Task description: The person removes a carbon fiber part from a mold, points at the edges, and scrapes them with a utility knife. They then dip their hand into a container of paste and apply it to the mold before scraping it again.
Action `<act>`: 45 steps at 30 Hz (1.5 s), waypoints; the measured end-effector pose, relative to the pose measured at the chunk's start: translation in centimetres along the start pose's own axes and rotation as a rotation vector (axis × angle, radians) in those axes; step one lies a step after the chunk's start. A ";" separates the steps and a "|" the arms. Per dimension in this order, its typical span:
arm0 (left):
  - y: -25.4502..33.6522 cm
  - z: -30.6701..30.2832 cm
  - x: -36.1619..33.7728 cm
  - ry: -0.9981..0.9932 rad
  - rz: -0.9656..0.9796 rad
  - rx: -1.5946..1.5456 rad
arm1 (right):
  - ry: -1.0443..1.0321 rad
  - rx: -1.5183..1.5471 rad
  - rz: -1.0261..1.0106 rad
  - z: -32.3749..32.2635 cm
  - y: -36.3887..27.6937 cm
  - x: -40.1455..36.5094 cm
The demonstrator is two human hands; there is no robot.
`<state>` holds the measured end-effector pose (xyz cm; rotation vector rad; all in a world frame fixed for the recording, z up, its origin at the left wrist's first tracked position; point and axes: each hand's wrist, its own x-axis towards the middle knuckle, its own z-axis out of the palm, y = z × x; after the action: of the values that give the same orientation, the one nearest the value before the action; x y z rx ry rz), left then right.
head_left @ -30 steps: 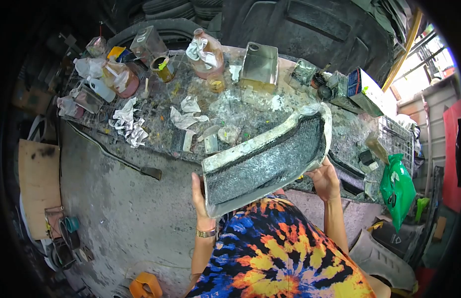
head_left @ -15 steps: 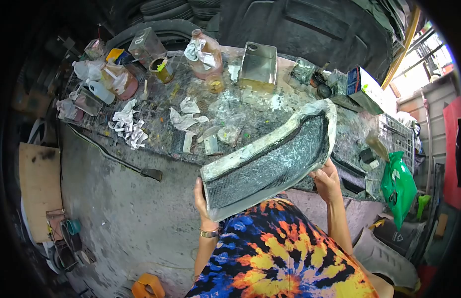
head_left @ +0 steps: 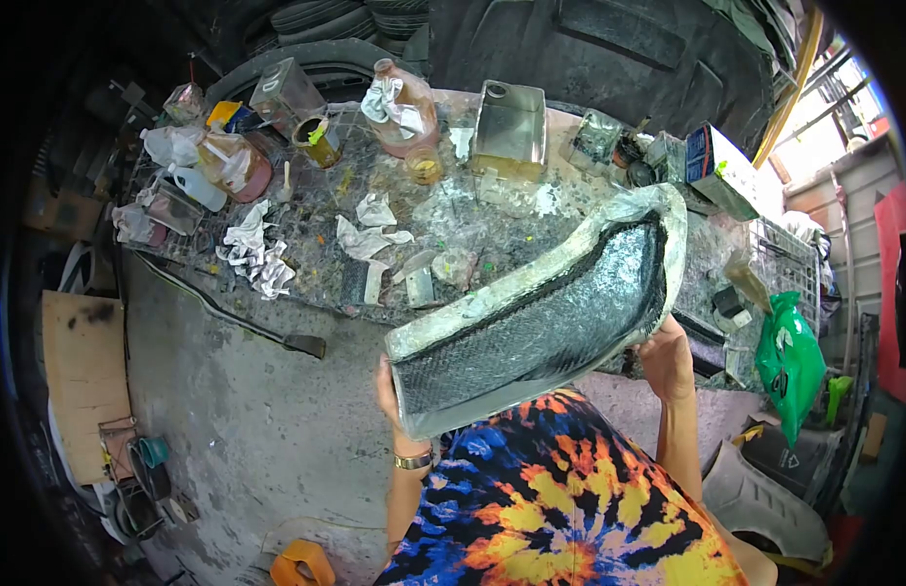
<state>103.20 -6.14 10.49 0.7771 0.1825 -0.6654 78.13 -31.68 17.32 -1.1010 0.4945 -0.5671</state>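
Note:
A long, curved mould [head_left: 531,327] is held up in front of my body, tilted, its hollow side facing me. Dark woven cloth like carbon fibre lines its inside, shiny in places, and a whitish, rough flange runs along the upper edge and round the right end. My left hand [head_left: 385,393] grips the left end, fingers along its edge and partly hidden behind it. At the lower right, my right hand [head_left: 668,357] holds the mould from underneath, with some fingertips out of sight behind the rim.
A stained workbench [head_left: 316,220] stretches beyond the mould. On it are crumpled white cloths [head_left: 252,252], a large jug [head_left: 402,112], a square metal tin [head_left: 509,127] and a cup [head_left: 318,143]. At the right hangs a green plastic bag [head_left: 791,366]; an orange object [head_left: 302,565] lies on the floor.
The mould has shifted slightly right in view and turned a little, its hollow side catching the light differently. Both hands have kept their hold and moved with it.

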 end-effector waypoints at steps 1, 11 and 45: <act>0.1 -0.1 -0.2 0.002 0.002 -0.001 | -0.023 0.002 0.001 -0.2 0.2 0.1; 1.0 1.2 -1.5 -0.023 -0.032 0.144 | 0.069 0.048 0.078 0.2 2.1 0.9; 2.2 2.9 -2.9 -0.311 -0.137 0.488 | 0.171 0.588 -0.199 0.2 -0.4 -0.6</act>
<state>102.06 -5.59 14.99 1.1195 -0.2222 -0.9688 77.68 -31.29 17.82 -0.5430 0.3327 -0.9176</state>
